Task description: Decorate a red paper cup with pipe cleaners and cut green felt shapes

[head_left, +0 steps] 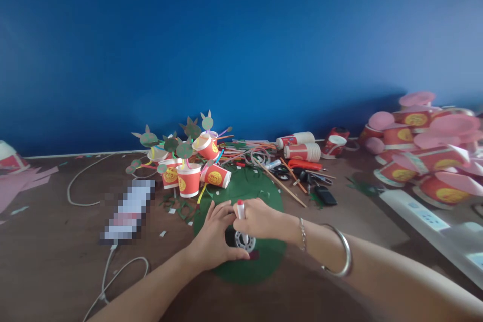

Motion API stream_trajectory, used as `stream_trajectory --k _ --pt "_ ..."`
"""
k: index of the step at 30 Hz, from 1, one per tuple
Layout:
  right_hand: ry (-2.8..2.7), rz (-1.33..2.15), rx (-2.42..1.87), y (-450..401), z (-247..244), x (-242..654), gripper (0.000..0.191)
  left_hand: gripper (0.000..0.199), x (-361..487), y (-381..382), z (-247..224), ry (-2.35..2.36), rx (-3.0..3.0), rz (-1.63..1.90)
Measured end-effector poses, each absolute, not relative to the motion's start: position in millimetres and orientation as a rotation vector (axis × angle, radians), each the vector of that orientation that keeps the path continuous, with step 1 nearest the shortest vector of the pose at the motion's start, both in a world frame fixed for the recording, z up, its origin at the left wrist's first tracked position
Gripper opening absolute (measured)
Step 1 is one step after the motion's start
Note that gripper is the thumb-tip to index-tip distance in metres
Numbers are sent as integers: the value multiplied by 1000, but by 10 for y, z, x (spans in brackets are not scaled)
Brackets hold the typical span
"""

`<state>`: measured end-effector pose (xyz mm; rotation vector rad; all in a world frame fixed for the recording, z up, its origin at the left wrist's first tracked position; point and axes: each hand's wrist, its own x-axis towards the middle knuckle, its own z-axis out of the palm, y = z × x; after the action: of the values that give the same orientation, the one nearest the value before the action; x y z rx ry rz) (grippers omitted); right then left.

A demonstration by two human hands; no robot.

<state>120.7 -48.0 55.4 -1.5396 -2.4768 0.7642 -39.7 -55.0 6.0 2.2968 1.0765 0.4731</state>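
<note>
My right hand (258, 217) is closed round a white marker with a red end (240, 210), held nearly upright, its lower end over a small pale ring with holes (245, 242). The ring lies on a round sheet of green paper (260, 266). My left hand (213, 236) curves round the ring from the left, the thumb along its near edge and the fingers at its far side. Something dark shows between the left hand and the ring; I cannot make out what it is. The marker's tip is not clearly visible.
Red paper cups with green animal heads (188, 178) stand behind the left hand. Beyond lie coloured sticks (249, 148), stacked cups (302, 152) and a black case (325, 195). A phone (130, 209) with a cable is left; pink cup figures (418, 148) and a power strip (418, 216) are right.
</note>
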Motion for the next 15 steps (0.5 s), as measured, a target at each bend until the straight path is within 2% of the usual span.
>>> stream_trajectory --k 2,4,10,15 --pt "-2131 1149 -1597 -450 515 1287 18 68 -391 -553 100 1074 2285 451" --pt "-1760 1354 -1541 -444 492 1379 21 57 -386 -556 131 1076 2277 448" --pt "-1103 1492 -1043 -460 321 1599 37 50 -368 -583 180 1036 2219 516" --pt "-994 1459 -937 -467 48 1616 32 28 -370 -546 163 1071 1826 832"
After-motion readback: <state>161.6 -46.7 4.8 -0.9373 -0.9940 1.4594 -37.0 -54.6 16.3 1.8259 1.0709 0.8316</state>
